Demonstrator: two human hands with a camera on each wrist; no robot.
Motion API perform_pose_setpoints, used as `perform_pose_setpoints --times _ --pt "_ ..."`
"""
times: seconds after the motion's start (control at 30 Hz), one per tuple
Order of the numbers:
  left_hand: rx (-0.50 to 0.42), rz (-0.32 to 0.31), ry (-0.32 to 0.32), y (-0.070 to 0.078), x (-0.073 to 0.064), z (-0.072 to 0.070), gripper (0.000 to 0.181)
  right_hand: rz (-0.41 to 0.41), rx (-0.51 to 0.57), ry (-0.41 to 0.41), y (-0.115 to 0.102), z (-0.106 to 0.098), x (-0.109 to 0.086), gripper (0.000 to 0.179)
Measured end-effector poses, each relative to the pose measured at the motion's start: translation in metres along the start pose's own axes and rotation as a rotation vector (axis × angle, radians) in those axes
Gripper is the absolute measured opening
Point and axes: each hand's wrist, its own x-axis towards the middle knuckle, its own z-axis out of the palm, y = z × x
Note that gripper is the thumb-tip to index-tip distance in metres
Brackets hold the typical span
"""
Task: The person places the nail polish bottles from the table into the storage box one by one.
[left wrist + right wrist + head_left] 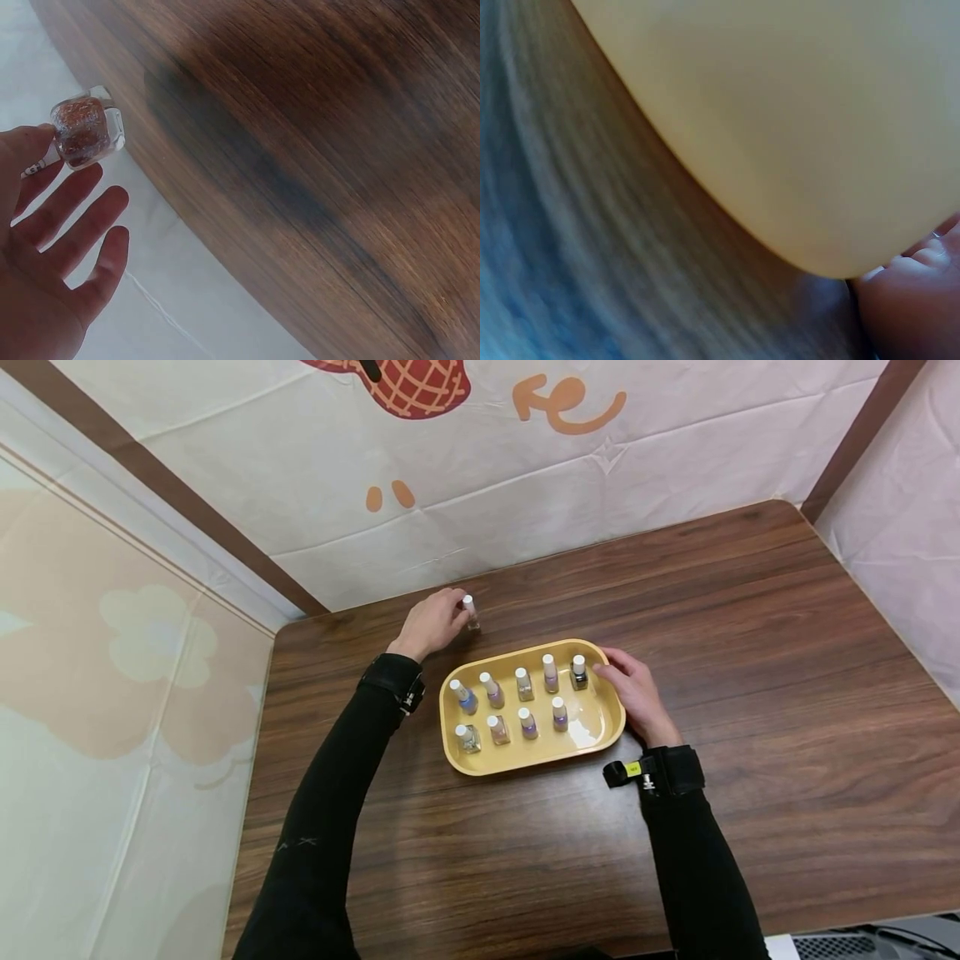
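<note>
My left hand pinches a small nail polish bottle by its white cap, beyond the tray's back edge. The left wrist view shows clear glass with coppery glitter in this bottle; the other fingers are spread loosely. My right hand grips the right end of a yellow tray, thumb over the rim. Two rows of white-capped nail polish bottles stand in the tray, among them a blue one, a black one and several purple ones. In the right wrist view the tray's side hides most of the right hand.
The tray rests on a brown wood-grain table. A printed white cloth hangs behind the table's back edge, and another cloth hangs at the left. Grey equipment with cables shows at the bottom right corner.
</note>
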Motion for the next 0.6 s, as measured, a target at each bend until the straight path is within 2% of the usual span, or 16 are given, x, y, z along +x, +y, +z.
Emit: perform_pose_setpoints --times 0.37,0.6 --pt "0.013 0.043 0.037 0.006 -0.008 -0.01 0.022 -0.004 -0.022 0.01 0.0 0.0 -0.001 0.044" --pt "0.018 0.032 0.047 0.007 -0.013 -0.014 0.023 -0.001 -0.015 0.005 0.001 0.001 0.0 0.045"
